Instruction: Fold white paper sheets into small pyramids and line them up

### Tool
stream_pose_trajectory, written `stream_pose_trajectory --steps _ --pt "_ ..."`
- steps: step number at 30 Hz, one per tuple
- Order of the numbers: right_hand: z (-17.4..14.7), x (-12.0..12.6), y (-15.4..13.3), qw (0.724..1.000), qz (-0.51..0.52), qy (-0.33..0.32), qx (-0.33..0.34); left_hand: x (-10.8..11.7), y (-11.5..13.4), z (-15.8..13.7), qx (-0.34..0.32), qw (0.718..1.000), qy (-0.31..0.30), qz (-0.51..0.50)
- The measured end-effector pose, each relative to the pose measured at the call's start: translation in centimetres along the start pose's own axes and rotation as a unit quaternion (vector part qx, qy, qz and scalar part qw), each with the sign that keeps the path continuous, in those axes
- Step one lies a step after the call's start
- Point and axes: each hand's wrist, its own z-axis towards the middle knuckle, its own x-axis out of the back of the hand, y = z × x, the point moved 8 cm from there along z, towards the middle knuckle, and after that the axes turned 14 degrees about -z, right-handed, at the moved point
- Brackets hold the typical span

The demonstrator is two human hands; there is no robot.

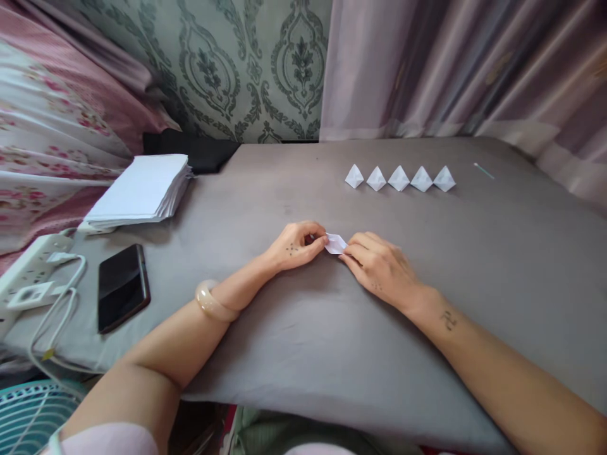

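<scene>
A small folded piece of white paper (336,244) is stretched between my two hands, just above or on the grey cloth. My left hand (298,245) pinches its left end between thumb and fingers. At the opposite end, my right hand (379,262) grips the paper with its fingertips, the palm turned down. Beyond my hands stands a row of several folded white paper boats (399,179), each with a pointed peak, set side by side.
On the left lie a stack of white paper (137,188), a black phone (124,288) and a white power strip (33,272) with cables. A thin stick (484,170) rests at the far right. A teal fan (35,417) stands below the table's left edge.
</scene>
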Motion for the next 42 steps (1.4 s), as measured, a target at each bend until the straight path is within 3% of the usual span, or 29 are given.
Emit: stream_pose_trajectory --steps 5,10,14,18,22,28,31,33,37,39,42 --pt "0.2 0.3 -1.4 0.998 -0.041 0.03 0.031 0.4 -0.8 0.0 0.018 0.996 0.044 -0.078" --pt "0.2 0.1 -2.1 0.995 -0.064 0.055 0.052 -0.1 -1.0 0.0 -0.005 0.989 0.034 -0.147" --pt "0.2 0.4 -2.2 0.993 -0.075 0.077 0.052 0.1 -1.4 0.2 0.004 0.954 0.051 -0.297" --pt "0.2 1.1 -2.2 0.989 -0.092 0.105 0.05 -0.3 -2.3 0.0 0.089 0.924 0.044 -0.37" --pt "0.3 1.6 -2.3 0.984 -0.106 0.133 0.051 -0.4 -2.7 -0.2 0.121 0.921 0.051 -0.368" --pt "0.4 1.7 -2.8 0.984 -0.105 0.132 0.047 0.4 -2.2 -0.1 0.04 0.947 0.097 -0.302" --pt "0.4 1.6 -2.7 0.993 -0.022 0.116 0.031 0.8 -1.4 -0.3 -0.009 0.979 0.103 -0.176" --pt "0.5 1.2 -1.6 0.991 0.089 0.099 -0.028 0.8 -0.7 -0.5 -0.041 0.992 0.091 -0.083" --pt "0.3 -0.8 1.7 0.928 0.292 0.054 -0.224 0.0 0.4 -0.9 -0.073 0.996 0.042 -0.002" --pt "0.4 -1.7 2.0 0.904 0.344 0.021 -0.254 -0.6 0.6 -1.0 -0.07 0.997 0.017 0.001" --pt "0.6 -2.7 1.9 0.89 0.376 -0.026 -0.258 -1.4 0.4 -0.9 -0.041 0.999 0.006 -0.032"
